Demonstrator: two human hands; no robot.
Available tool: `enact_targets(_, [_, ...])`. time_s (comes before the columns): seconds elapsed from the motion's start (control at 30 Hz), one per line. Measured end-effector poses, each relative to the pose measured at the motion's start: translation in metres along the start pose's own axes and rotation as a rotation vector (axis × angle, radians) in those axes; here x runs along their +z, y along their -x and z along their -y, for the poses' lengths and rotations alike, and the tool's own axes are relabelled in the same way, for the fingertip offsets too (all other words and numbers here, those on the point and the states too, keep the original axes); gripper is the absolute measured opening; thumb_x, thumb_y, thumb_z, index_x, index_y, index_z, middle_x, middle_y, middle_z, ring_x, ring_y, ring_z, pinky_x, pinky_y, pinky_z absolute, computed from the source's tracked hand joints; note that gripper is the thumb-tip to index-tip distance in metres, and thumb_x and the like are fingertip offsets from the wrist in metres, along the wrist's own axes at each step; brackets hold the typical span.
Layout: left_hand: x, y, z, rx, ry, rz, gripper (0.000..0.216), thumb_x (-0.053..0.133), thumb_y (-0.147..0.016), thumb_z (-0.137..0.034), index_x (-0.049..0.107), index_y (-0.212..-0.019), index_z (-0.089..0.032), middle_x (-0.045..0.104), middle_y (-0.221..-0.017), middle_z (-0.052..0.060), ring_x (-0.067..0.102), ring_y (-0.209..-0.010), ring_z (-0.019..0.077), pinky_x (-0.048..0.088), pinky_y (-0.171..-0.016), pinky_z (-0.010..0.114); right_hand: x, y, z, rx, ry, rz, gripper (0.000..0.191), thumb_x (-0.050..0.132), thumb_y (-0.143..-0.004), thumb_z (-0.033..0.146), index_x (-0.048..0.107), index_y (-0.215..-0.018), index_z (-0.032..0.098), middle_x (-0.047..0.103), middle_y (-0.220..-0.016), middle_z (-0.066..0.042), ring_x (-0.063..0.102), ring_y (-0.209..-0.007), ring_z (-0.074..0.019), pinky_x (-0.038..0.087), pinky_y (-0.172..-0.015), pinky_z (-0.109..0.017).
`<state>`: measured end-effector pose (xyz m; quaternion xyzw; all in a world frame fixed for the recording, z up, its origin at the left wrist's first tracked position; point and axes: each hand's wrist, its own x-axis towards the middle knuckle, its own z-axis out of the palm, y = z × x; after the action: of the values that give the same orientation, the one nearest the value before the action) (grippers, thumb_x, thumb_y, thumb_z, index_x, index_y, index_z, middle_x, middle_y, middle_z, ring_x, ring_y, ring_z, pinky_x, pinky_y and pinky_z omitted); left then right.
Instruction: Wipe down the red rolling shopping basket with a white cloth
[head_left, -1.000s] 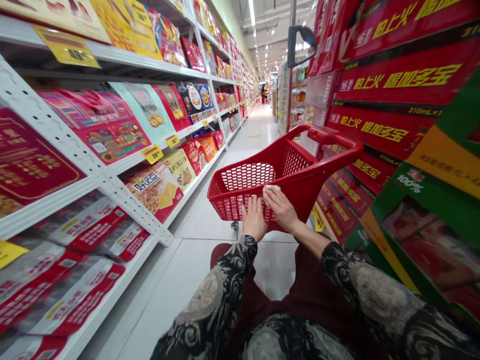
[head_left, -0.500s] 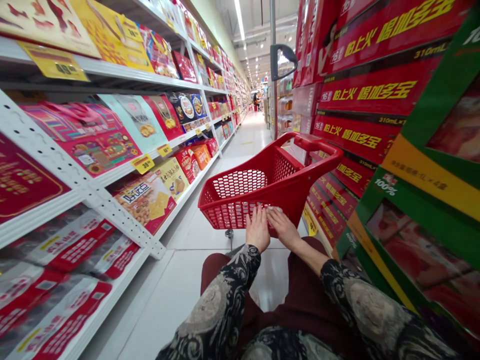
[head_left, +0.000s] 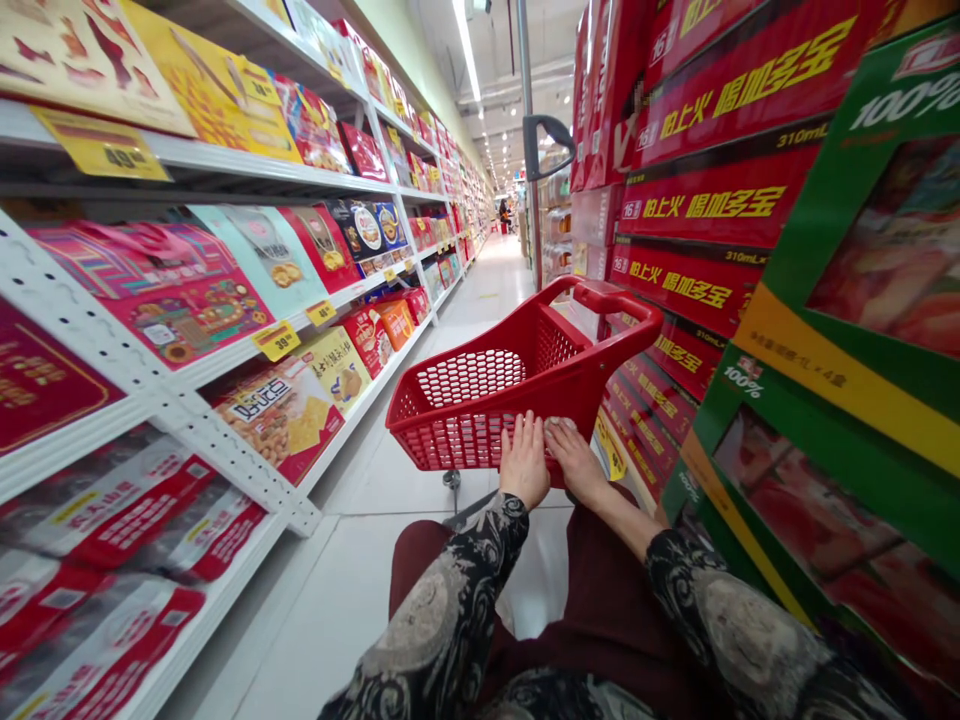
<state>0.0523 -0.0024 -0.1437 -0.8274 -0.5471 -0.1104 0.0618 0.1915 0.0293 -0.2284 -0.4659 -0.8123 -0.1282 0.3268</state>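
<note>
A red plastic shopping cart stands crosswise just ahead of my knees, its basket with nothing visible inside and its handle toward the right. Against the near side wall of the basket lies my left hand, palm toward the cart and fingers stretched out. Close beside it, my right hand rests on the same wall with its fingers extended and slightly bent. Neither hand is wrapped round anything. The palms are hidden from me.
White shelves with packaged snacks and yellow price tags line the left. Red drink cartons and green juice boxes are stacked close on the right. A metal pole rises behind the cart. The tiled aisle runs ahead; a distant person is there.
The view has shifted slightly, so the shelves and cart appear a little lower and further left. Both hands stay on the cart's side, spread slightly further apart.
</note>
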Motion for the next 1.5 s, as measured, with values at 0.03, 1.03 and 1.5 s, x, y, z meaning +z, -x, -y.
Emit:
enact_targets(0.03, [0.001, 0.0, -0.002, 0.004, 0.004, -0.002, 0.069, 0.04, -0.075, -0.021, 0.021, -0.14, -0.007, 0.016, -0.15, 0.011, 0.013, -0.138, 0.0252, 0.017, -0.11, 0.048, -0.003, 0.003, 0.0, -0.011, -0.006, -0.014, 0.045, 0.035, -0.083, 0.005, 0.051, -0.124, 0.014, 0.052, -0.129, -0.014, 0.034, -0.13, -0.0222, 0.042, -0.097, -0.047])
enact_targets(1.03, [-0.016, -0.015, 0.009, -0.022, -0.059, -0.011, 0.067, 0.038, -0.076, -0.016, 0.019, -0.141, -0.007, 0.013, -0.151, 0.012, 0.009, -0.138, 0.0253, 0.016, -0.109, 0.051, -0.061, -0.079, 0.0, 0.047, -0.022, -0.285, 0.049, 0.03, -0.086, 0.006, 0.04, -0.134, 0.014, 0.037, -0.141, -0.011, 0.015, -0.137, -0.0192, 0.025, -0.108, -0.049])
enact_targets(1.5, [-0.005, 0.007, 0.051, -0.149, -0.058, -0.006, 0.065, 0.037, -0.078, -0.018, 0.022, -0.14, -0.007, 0.017, -0.15, 0.012, 0.013, -0.138, 0.0255, 0.015, -0.11, 0.049, -0.006, -0.045, 0.03, -0.144, 0.021, -0.007, 0.045, 0.032, -0.087, 0.007, 0.047, -0.128, 0.014, 0.042, -0.137, -0.011, 0.024, -0.134, -0.0217, 0.035, -0.103, -0.047])
